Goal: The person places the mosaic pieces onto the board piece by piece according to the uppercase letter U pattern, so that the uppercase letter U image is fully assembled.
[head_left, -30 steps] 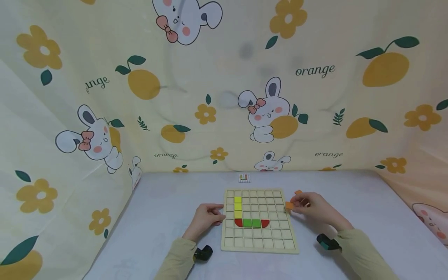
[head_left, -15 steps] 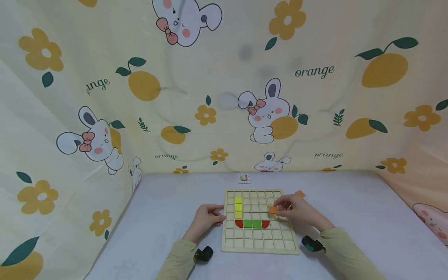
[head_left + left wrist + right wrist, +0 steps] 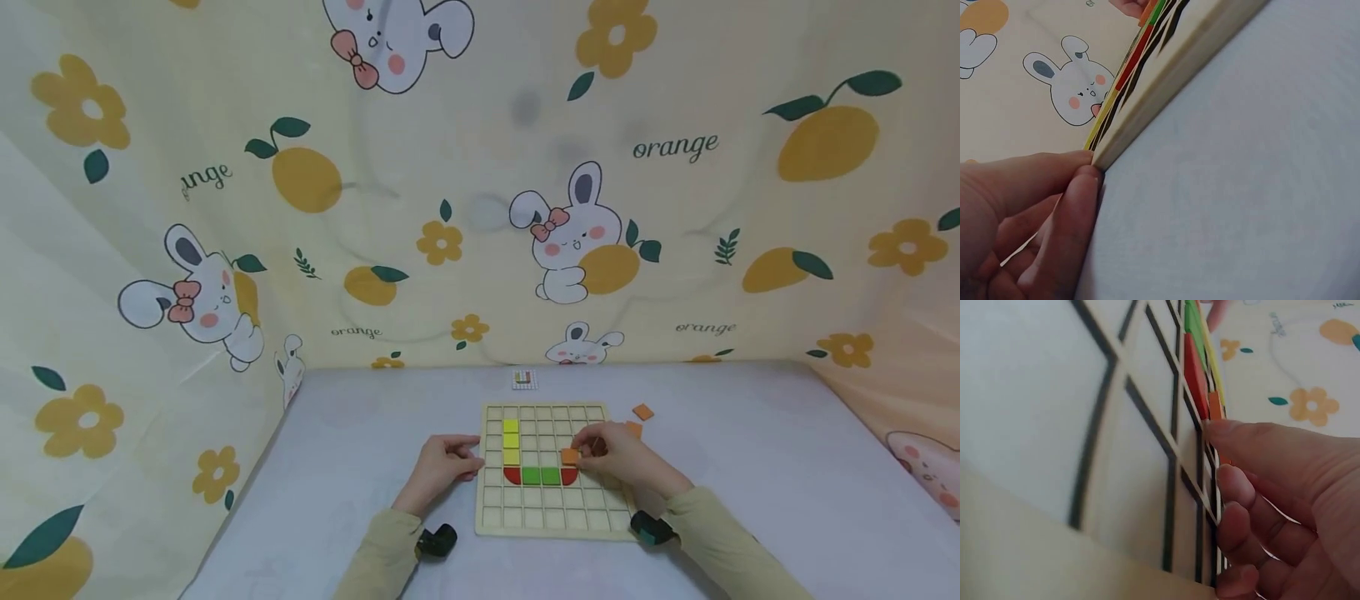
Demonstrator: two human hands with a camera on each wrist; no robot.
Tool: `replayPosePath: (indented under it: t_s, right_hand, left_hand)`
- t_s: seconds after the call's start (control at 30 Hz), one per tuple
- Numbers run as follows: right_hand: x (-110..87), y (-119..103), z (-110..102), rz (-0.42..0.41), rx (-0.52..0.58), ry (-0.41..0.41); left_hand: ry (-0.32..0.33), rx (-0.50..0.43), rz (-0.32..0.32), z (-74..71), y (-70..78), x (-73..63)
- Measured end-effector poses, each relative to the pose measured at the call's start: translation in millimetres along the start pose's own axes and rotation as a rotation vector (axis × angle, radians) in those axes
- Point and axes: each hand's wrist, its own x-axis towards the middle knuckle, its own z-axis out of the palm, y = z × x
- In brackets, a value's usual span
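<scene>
A wooden grid board (image 3: 555, 504) lies on the white table. On it sit a column of yellow square tiles (image 3: 511, 440), two green square tiles (image 3: 541, 476) and a red quarter-round tile at each end of the green pair, the right red tile (image 3: 569, 476) being nearest my right hand. That right hand (image 3: 626, 457) pinches an orange square tile (image 3: 570, 457) just above this red tile, close over the grid. In the right wrist view the thumb and fingers hold the orange tile (image 3: 1215, 406) by its edge. My left hand (image 3: 441, 468) grips the board's left edge between thumb and finger.
Two more orange tiles lie right of the board: one orange tile (image 3: 642, 412) farther back, another orange tile (image 3: 634, 429) partly behind my right hand. A small pattern card (image 3: 524, 380) lies beyond the board. A printed cloth (image 3: 465, 283) rises behind the table.
My right hand has carried the orange tile leftward from beside the board to over the square above the right red tile. My left hand has stayed at the board's left edge.
</scene>
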Motion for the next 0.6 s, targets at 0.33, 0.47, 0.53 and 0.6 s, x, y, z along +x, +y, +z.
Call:
replayPosePath:
  t_s: [0.33, 0.47, 0.53, 0.6]
  right_hand:
    - [3.3, 0.5, 5.7, 0.064, 0.034, 0.011]
    - [3.1, 0.9, 6.2, 0.057, 0.020, 0.017]
    - [2.7, 0.4, 5.8, 0.045, 0.012, 0.017]
    - [1.9, -0.8, 4.8, 0.026, 0.010, 0.011]
  left_hand:
    - [-0.002, -0.011, -0.015, 0.0, 1.4, 0.7]
    - [0.003, -0.012, -0.018, 0.0, 0.9, 1.6]
    - [0.003, -0.016, -0.019, -0.2, 0.6, 1.9]
    - [0.002, -0.020, -0.020, -0.6, 0.4, 1.7]
